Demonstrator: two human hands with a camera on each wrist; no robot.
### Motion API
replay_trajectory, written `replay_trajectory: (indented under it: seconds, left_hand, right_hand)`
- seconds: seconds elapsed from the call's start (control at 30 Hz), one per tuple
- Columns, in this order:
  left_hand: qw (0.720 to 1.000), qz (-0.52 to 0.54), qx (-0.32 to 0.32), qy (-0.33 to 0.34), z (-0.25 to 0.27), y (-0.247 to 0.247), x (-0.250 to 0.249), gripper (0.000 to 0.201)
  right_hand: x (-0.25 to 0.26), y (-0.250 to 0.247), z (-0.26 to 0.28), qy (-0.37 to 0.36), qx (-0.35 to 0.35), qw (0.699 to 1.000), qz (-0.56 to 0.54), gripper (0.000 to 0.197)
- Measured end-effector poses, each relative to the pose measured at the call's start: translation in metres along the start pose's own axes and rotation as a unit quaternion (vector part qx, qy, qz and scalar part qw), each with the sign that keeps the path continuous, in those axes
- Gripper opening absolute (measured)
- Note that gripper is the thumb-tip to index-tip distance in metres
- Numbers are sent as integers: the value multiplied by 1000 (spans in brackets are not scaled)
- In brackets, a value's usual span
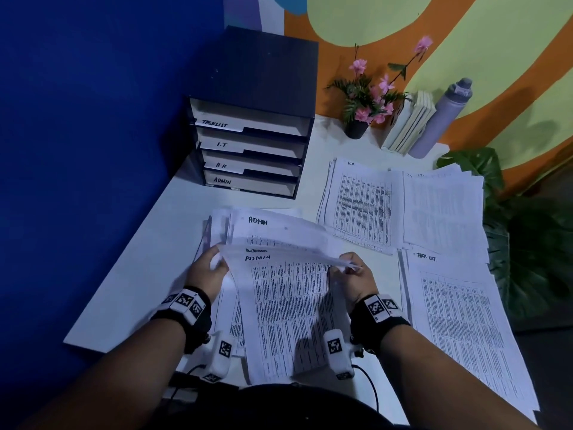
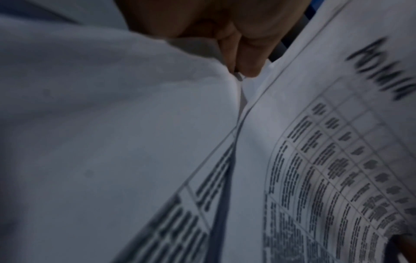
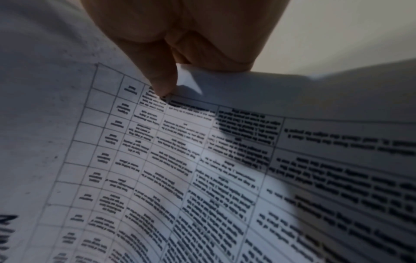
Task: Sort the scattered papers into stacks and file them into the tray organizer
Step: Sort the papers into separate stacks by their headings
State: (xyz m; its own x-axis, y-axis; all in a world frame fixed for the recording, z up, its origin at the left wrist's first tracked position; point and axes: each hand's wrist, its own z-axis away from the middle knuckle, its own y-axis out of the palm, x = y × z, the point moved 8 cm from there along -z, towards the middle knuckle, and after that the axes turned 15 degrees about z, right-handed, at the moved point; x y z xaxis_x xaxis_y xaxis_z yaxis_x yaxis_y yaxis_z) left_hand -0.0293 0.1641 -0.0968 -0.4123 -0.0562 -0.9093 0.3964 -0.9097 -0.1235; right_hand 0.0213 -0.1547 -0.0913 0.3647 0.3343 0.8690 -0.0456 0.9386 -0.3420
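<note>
Both hands hold a bundle of printed ADMIN sheets point(image 1: 288, 308) lifted at its far end over the desk's near middle. My left hand point(image 1: 210, 268) grips the bundle's left top corner; in the left wrist view its fingers point(image 2: 238, 58) pinch the paper edge point(image 2: 292, 124). My right hand point(image 1: 350, 274) pinches the right top corner, thumb point(image 3: 162, 78) on the printed table point(image 3: 180, 169). More ADMIN sheets point(image 1: 273, 228) lie just beyond. An HR stack point(image 1: 359, 203), an IT stack point(image 1: 443, 209) and a TASK LIST stack point(image 1: 459, 318) lie to the right. The dark tray organizer point(image 1: 254, 144) stands at the back left.
The organizer's shelves are labelled TASKLIST, I.T, H-R and ADMIN from top to bottom. A flower pot point(image 1: 356, 125), leaning books point(image 1: 409, 122) and a grey bottle point(image 1: 440, 119) stand at the back. A blue wall point(image 1: 93, 119) borders the white desk point(image 1: 148, 268) on the left; a leafy plant point(image 1: 527, 237) is off its right edge.
</note>
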Motion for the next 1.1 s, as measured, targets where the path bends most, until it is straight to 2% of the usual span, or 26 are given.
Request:
replay_trajectory:
  seconds: [0.13,0.2,0.27,0.37,0.47,0.6,0.7,0.77,0.87,0.93,1.03,1.1]
  left_hand:
    - [999,-33,-1,7,-1,0,0,8]
    - [999,-28,-2,18,0,0,-3,3]
    - [999,-30,-1,25,2,0,-5,8]
    - [999,-23,-2,27,6,4,-11,12]
    - [999,-13,7,32,5,11,-11,12]
    - [999,0,20,41,7,27,-17,8]
    - [998,0,37,59,12,43,-30,5]
    - [993,-36,45,108,16,52,-44,5]
    - [972,-115,42,202,26,68,-76,19]
    - [962,-137,41,232,35,78,-96,27]
    - [941,-145,41,303,51,94,-131,33]
    - [926,-113,48,357,63,101,-152,33]
  right_hand:
    - [-5,-2,-5,5,2,1000,20,34]
    - [-8,-3,-4,12,-3,999,30,25]
    - [-13,-4,-2,29,3,1000,-10,16]
    - [-13,-9,3,43,3,998,-36,30]
    - [-11,-17,3,39,-15,998,-38,25]
    - [-10,-26,2,24,-24,999,6,36]
    - [-8,-46,6,16,-65,996,62,22]
    - [-11,-64,7,23,-109,988,106,9]
    - [-26,-95,7,49,-180,964,189,6]
    - [-39,-112,9,78,-204,956,197,25]
    - [-46,-123,13,99,-171,956,218,41]
    - [-46,-118,9,95,-141,947,272,49]
